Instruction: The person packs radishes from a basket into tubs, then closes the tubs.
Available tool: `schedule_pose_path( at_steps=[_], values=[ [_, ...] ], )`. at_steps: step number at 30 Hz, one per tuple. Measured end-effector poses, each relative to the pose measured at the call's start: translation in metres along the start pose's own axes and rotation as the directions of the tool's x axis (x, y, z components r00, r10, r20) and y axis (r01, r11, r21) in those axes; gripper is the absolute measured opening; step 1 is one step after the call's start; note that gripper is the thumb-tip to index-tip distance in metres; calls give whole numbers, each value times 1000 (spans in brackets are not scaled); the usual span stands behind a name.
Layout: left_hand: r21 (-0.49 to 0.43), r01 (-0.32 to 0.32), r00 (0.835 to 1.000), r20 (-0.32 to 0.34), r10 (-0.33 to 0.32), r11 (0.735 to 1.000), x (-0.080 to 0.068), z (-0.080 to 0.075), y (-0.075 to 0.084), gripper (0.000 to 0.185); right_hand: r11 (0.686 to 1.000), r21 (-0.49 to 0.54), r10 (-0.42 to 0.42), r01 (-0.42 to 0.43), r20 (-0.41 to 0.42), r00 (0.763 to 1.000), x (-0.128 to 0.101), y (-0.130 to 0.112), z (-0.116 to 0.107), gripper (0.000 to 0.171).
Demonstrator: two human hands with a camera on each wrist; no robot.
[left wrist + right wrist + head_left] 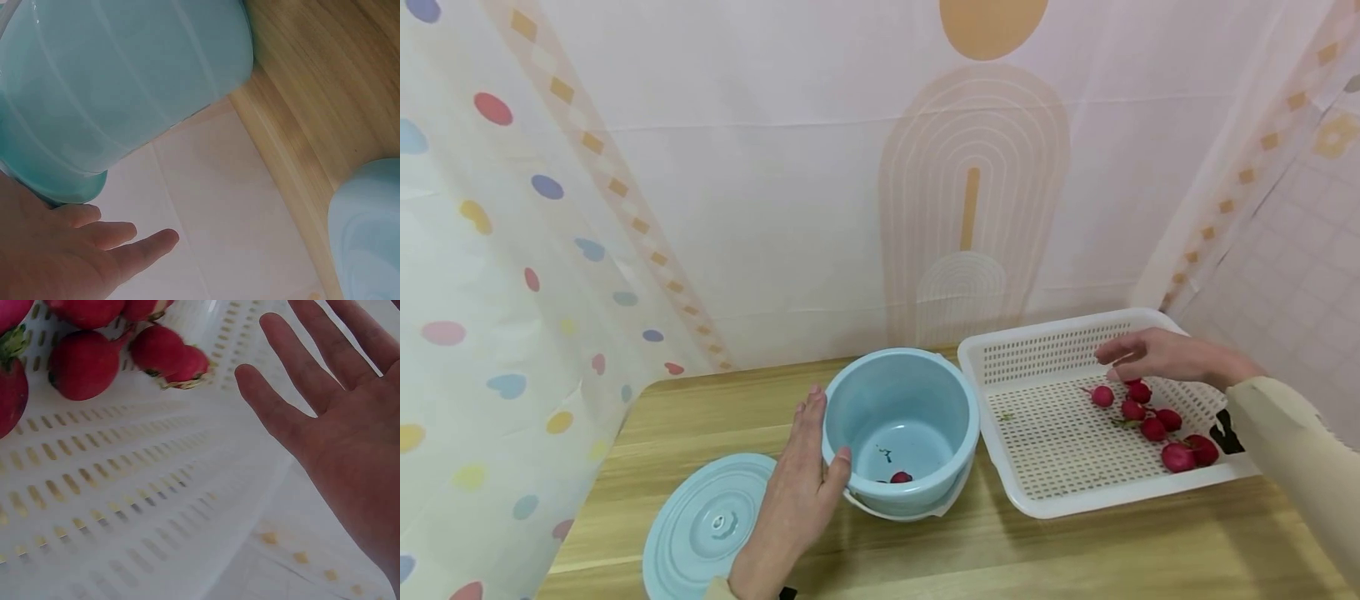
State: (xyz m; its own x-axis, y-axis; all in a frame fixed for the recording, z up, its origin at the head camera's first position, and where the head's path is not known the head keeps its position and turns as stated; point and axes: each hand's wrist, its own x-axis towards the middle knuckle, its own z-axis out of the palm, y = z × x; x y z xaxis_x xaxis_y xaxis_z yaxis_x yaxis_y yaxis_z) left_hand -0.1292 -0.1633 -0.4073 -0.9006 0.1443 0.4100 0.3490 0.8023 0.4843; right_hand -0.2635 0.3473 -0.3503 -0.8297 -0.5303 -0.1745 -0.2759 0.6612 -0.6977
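A light blue bucket (901, 371) stands mid-table with a radish (901, 477) and a bit of green leaf inside; its near wall hides part of the bottom. My left hand (797, 483) rests against the bucket's left rim, fingers straight. To the right, a white slotted basket (1037, 504) holds several red radishes (1153, 429), gathered toward its right side. Over the basket's far right part hovers my right hand (1157, 354), its fingers extended and apart. In the right wrist view, this hand (350, 419) holds nothing, and radishes (84, 362) lie beside its fingertips.
A round light blue lid (688, 525) with a small knob lies on the wooden table (1000, 558), left of the bucket and partly behind my left forearm. A patterned curtain (805, 208) hangs behind the table. The bucket's white handle (951, 500) hangs down in front.
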Motion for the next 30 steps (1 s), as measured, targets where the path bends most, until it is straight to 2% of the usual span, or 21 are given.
schedule_pose_path(
  at_steps=[8,13,21,25,30],
  values=[
    [0,18,1000,20,-18,1000,-1,-2,2,74,999,35,-5,4,50,999,6,15,3,51],
    [-9,9,1000,15,-9,1000,-1,-3,2,74,998,57,-14,9,94,996,11,24,7,51],
    [-14,0,1000,18,0,1000,-3,-1,4,73,999,42,-16,11,130,991,16,32,17,50],
    [-17,-9,1000,19,10,1000,-3,-1,5,73,1000,12,5,-7,129,992,15,34,23,48],
    [-19,-11,1000,23,11,1000,-4,-3,7,73,991,-131,49,-39,78,996,14,31,30,44]
  ],
)
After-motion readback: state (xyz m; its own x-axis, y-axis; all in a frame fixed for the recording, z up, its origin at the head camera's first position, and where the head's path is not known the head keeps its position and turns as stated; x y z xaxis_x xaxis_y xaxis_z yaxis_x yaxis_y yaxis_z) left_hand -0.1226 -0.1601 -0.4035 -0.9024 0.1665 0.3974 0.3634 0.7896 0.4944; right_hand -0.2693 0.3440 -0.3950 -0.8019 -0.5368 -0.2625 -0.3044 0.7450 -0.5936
